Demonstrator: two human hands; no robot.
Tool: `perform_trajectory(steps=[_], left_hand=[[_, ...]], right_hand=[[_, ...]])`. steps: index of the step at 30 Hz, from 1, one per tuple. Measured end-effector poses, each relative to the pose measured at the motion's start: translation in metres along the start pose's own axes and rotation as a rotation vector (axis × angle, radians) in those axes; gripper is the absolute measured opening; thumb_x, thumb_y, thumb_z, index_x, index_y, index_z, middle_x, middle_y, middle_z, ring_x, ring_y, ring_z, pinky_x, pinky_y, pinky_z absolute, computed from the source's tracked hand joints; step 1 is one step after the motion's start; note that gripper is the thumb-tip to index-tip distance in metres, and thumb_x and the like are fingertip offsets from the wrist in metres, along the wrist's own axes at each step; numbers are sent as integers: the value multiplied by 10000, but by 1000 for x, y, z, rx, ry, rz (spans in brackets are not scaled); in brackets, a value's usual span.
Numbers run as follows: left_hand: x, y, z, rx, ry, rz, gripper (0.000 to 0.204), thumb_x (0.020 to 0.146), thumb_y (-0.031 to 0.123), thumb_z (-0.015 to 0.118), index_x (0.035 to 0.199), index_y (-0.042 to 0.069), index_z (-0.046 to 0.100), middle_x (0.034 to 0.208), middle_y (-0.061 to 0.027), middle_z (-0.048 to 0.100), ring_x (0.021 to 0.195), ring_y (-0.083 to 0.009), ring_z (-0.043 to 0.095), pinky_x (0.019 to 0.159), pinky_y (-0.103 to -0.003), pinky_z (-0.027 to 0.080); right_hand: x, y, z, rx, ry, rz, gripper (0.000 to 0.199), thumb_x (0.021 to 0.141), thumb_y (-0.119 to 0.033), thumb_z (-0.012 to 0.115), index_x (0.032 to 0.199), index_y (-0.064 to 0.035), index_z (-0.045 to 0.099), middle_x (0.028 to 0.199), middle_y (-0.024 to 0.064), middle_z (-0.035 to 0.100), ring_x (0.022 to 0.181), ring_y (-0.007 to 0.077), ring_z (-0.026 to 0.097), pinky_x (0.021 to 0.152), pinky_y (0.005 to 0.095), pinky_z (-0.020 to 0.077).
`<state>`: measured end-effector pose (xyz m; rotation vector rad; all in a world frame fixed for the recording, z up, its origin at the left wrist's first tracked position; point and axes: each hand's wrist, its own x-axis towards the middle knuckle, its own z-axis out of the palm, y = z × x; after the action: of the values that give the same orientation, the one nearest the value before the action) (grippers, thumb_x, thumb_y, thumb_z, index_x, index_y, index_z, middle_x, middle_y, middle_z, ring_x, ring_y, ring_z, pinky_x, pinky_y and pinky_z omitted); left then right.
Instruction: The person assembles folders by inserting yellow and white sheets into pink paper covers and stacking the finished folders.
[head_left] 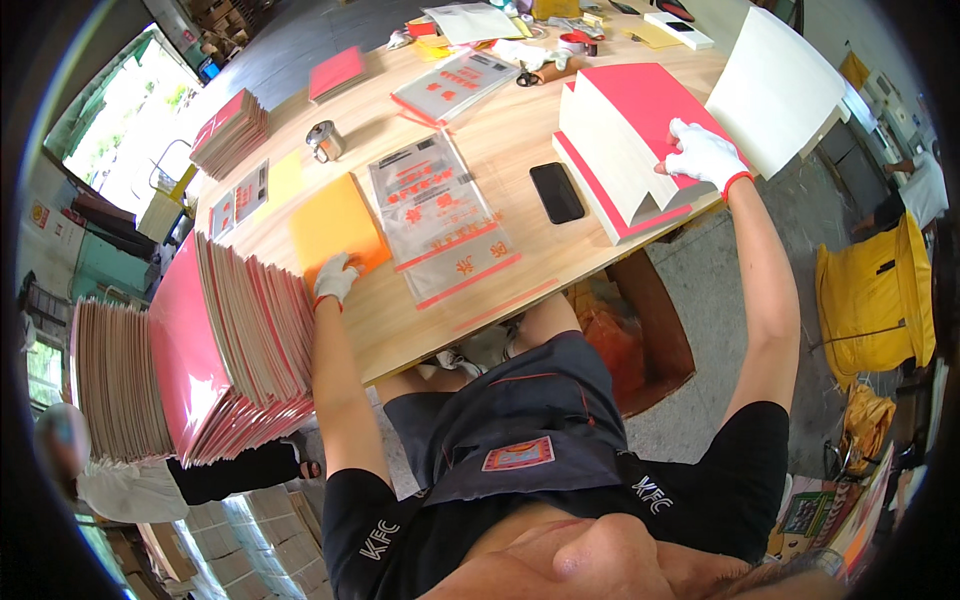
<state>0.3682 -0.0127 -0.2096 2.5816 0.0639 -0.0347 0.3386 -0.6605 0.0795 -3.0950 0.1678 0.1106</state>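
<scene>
My left hand (338, 277), in a white glove with a red cuff, is at the near left corner of a flat yellow-orange packet (340, 222). Its fingers are curled onto that corner. My right hand (705, 155), gloved alike, lies on the red top sheet of a thick stack of white paper (620, 140), fingers apart. Beyond that hand a large white sheet (775, 90) stands tilted up. Between my hands lie clear plastic bags with red print (435, 215) and a black phone (556, 193).
Tall piles of red-covered sheets (255, 320) stand by my left forearm. A smaller red-covered pile (230, 135), a metal cup (323, 141), more printed bags (455, 85) and a tape roll (577, 43) are farther off. A brown box (650, 330) sits below the table edge.
</scene>
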Motion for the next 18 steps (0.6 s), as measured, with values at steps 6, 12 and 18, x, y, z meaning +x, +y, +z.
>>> perform_trajectory(steps=[6, 12, 18], left_hand=[[-24, 28, 2, -81, 495, -179, 252, 917, 245, 548, 966, 3, 602, 857, -158, 645, 772, -263, 591, 719, -348, 459], [-33, 175, -47, -802, 876, 33, 174, 937, 110, 545, 1015, -12, 639, 816, -114, 630, 747, -158, 561, 706, -278, 455], [-27, 386, -51, -154, 798, 866, 197, 821, 25, 613, 1007, 81, 648, 885, -120, 658, 818, -304, 637, 723, -376, 504]], right_hand=[[21, 38, 16, 371, -35, -70, 218, 800, -243, 635, 878, -48, 576, 849, 92, 627, 865, 179, 612, 768, 320, 471], [22, 61, 35, 307, 250, -96, 324, 866, -234, 575, 1114, -39, 646, 1098, 117, 661, 1058, 215, 606, 915, 308, 456], [50, 120, 59, 673, 393, -139, 417, 900, -243, 568, 1234, 7, 585, 1213, 155, 626, 1118, 277, 588, 972, 326, 436]])
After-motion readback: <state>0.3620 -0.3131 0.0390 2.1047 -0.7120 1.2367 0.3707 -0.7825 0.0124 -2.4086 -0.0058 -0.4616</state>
